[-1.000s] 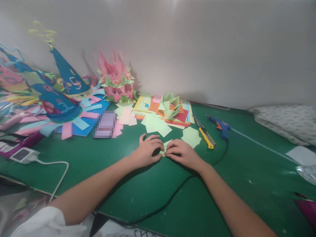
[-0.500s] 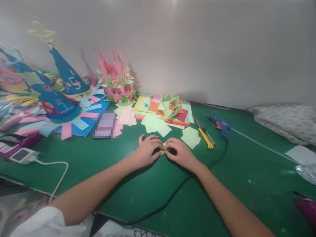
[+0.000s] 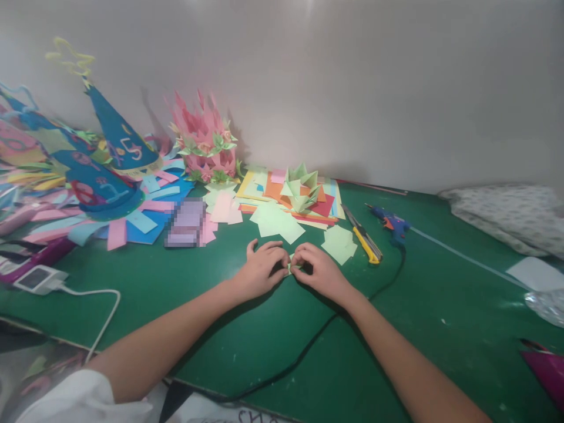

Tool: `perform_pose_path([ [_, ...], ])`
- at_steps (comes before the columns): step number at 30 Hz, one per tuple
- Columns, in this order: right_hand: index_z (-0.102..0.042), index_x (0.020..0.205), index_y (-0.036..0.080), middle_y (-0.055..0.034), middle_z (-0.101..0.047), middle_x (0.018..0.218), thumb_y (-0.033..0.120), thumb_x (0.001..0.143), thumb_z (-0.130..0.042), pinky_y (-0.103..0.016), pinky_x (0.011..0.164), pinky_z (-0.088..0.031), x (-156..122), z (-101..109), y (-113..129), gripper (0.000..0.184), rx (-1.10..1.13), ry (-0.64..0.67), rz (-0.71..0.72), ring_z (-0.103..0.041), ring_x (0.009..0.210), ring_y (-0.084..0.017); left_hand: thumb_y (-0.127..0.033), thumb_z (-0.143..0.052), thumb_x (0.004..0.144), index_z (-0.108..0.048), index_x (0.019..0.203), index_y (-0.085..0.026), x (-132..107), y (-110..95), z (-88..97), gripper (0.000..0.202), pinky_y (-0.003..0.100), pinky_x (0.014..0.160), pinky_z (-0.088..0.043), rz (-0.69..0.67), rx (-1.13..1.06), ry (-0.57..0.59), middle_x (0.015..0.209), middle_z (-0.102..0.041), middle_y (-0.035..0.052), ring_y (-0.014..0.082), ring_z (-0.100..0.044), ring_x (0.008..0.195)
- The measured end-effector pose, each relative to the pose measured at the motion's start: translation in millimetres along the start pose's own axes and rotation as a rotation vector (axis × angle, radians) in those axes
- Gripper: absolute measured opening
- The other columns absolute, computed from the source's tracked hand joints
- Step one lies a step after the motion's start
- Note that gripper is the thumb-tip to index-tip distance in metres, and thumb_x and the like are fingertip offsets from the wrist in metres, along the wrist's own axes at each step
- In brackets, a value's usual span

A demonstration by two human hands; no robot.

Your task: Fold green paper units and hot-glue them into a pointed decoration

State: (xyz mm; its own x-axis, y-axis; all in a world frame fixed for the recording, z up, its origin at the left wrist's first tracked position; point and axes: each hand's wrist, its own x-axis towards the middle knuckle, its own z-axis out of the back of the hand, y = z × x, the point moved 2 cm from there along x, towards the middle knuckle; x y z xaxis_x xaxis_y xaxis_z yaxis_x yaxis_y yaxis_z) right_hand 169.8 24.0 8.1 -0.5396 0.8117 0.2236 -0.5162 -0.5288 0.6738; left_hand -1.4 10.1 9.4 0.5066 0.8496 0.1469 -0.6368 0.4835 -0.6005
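My left hand (image 3: 261,268) and my right hand (image 3: 318,269) meet on the green table (image 3: 185,294), fingers curled and pinched together. Between them they hold a small folded piece of light green paper (image 3: 291,268), most of it hidden by the fingers. Loose light green paper squares (image 3: 338,244) lie just beyond my right hand, and more (image 3: 277,220) beyond my left. A folded green paper flower (image 3: 302,188) sits on a stack of coloured sheets (image 3: 324,207) further back.
A yellow utility knife (image 3: 365,239) and a blue glue gun (image 3: 392,224) lie to the right, the gun's black cord (image 3: 308,346) running under my right forearm. Blue paper cones (image 3: 117,141), a pink paper crown (image 3: 203,141) and paper strips crowd the left. A white adapter (image 3: 37,279) sits near the left edge.
My right hand's fingers have curled in from lying flat to a pinch, and less of the green paper shows. Both hands stay in the same spot.
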Motion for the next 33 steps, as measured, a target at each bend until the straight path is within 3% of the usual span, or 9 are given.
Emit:
perform_pose_path([
  [13, -0.052, 0.076, 0.02, -0.0017, -0.051, 0.083, 0.009, 0.074, -0.053, -0.029, 0.068, -0.041, 1.6, -2.5, 2.1, 0.011, -0.016, -0.019, -0.018, -0.049, 0.075, -0.015, -0.018, -0.057, 0.079, -0.057, 0.077, -0.022, 1.3, -4.9, 1.5, 0.004, 0.057, 0.102, -0.001, -0.035, 0.044, 0.014, 0.102, -0.066, -0.0022, 0.0252, -0.042, 0.126],
  [23, -0.05, 0.1, 0.022, -0.0022, -0.054, 0.093, 0.005, 0.077, -0.048, -0.03, 0.073, -0.042, 0.1, -3.8, -1.0, 0.029, 0.023, -0.032, -0.087, -0.05, 0.079, -0.016, -0.021, -0.058, 0.081, -0.061, 0.076, -0.023, -0.8, -3.0, 1.2, 0.007, 0.057, 0.103, 0.003, -0.08, 0.099, -0.023, 0.1, -0.068, -0.0041, 0.0243, -0.044, 0.125],
  [29, -0.052, 0.1, 0.022, -0.0044, -0.055, 0.098, 0.001, 0.076, -0.042, -0.033, 0.077, -0.043, 0.0, -3.6, -0.9, 0.033, 0.025, -0.021, -0.057, -0.052, 0.086, -0.018, -0.023, -0.06, 0.081, -0.063, 0.076, -0.024, -2.4, 0.2, -0.3, 0.005, 0.056, 0.104, 0.002, -0.11, 0.117, -0.039, 0.101, -0.068, -0.0026, 0.0248, -0.044, 0.124],
  [33, -0.052, 0.11, 0.022, -0.0071, -0.055, 0.109, -0.001, 0.078, -0.039, -0.036, 0.086, -0.041, 0.9, -4.4, 2.2, 0.042, -0.036, -0.007, 0.001, -0.05, 0.1, -0.02, -0.023, -0.06, 0.082, -0.064, 0.076, -0.024, -2.3, -0.9, 0.4, 0.007, 0.055, 0.104, 0.001, -0.126, 0.15, -0.053, 0.099, -0.067, -0.002, 0.0235, -0.045, 0.12],
])
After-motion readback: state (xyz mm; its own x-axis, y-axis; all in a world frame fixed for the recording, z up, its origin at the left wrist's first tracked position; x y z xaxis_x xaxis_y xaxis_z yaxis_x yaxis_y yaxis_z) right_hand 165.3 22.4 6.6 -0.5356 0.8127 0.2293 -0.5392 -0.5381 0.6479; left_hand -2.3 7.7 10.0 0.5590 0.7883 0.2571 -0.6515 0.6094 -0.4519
